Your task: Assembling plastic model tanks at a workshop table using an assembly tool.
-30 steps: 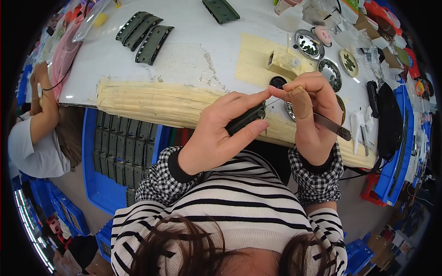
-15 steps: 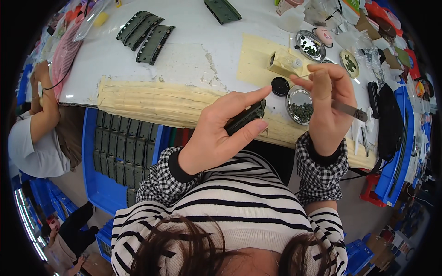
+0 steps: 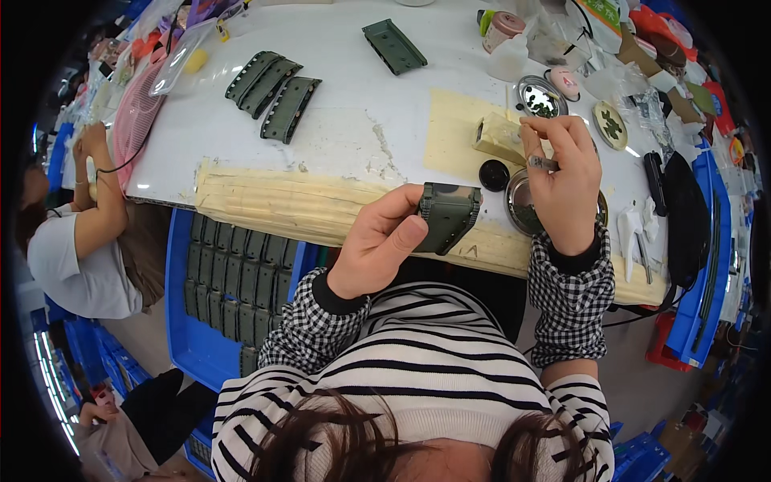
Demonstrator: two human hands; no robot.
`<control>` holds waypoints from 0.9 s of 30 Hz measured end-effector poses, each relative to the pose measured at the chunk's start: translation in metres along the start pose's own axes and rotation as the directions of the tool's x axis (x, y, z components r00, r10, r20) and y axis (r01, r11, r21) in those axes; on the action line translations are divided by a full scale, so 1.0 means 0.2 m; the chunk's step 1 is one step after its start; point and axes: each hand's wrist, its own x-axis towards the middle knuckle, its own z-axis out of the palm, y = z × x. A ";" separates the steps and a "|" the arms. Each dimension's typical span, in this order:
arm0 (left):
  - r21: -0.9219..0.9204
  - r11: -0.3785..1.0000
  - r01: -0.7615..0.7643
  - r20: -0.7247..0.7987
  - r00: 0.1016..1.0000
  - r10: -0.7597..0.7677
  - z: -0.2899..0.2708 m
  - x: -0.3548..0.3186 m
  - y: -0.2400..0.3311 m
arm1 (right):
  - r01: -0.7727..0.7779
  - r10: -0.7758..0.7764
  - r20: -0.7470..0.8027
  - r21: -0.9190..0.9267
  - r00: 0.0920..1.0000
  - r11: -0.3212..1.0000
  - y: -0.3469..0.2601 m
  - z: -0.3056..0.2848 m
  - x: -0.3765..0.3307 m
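Note:
My left hand (image 3: pixel 377 241) pinches a dark green molded plastic part (image 3: pixel 452 218) by its left edge, thumb in front. The part is held above the near edge of the table, with a studded rim and a broad face showing. My right hand (image 3: pixel 564 181) is closed around metal tweezers (image 3: pixel 543 163), whose flat back end pokes out between the fingers. Its fingertips are beside a cream-yellow box (image 3: pixel 499 135) that holds a small bottle, mostly hidden by the hand. Under the right wrist lies a round metal dish (image 3: pixel 518 197) of tiny green pieces. A round black lid (image 3: pixel 494 174) sits left of it.
Three similar green parts lie on the table, two at left (image 3: pixel 265 83) and one farther back (image 3: pixel 393 46). A blue crate (image 3: pixel 189 337) of several more stands below the table at left. Another metal dish (image 3: pixel 554 86) and a pale dish (image 3: pixel 601 128) hold small green pieces. A co-worker (image 3: pixel 80 241) sits at far left.
My left hand has turned the green part so its broad face shows. My right hand has swung the tweezers round and moved close to the yellow box. The whole view has shifted slightly.

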 end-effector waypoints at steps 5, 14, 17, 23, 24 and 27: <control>-0.213 0.963 0.164 -0.105 0.976 -0.189 0.00 0.01 0.08 | -0.050 0.055 -0.084 0.054 0.995 0.997 -0.06 -0.06 0.00; 0.892 0.434 0.127 -0.294 0.892 0.343 -0.33 0.17 0.22 | -0.052 0.067 -0.122 0.124 0.990 0.991 -0.09 -0.22 -0.12; 0.995 0.087 0.058 -0.093 0.870 0.485 -0.42 0.22 0.23 | -0.069 0.085 -0.100 0.150 0.991 0.986 -0.09 -0.26 -0.16; 0.974 -0.196 0.113 -0.001 0.869 0.495 -0.50 0.27 0.25 | -0.123 0.137 -0.070 0.170 0.988 0.978 -0.06 -0.30 -0.22; 0.951 -0.301 0.066 0.103 0.853 0.511 -0.51 0.28 0.25 | -0.131 0.144 -0.067 0.165 0.987 0.978 -0.06 -0.31 -0.23; 0.895 -0.440 0.070 0.198 0.822 0.534 -0.50 0.36 0.30 | -0.144 0.157 -0.070 0.164 0.985 0.976 -0.06 -0.31 -0.25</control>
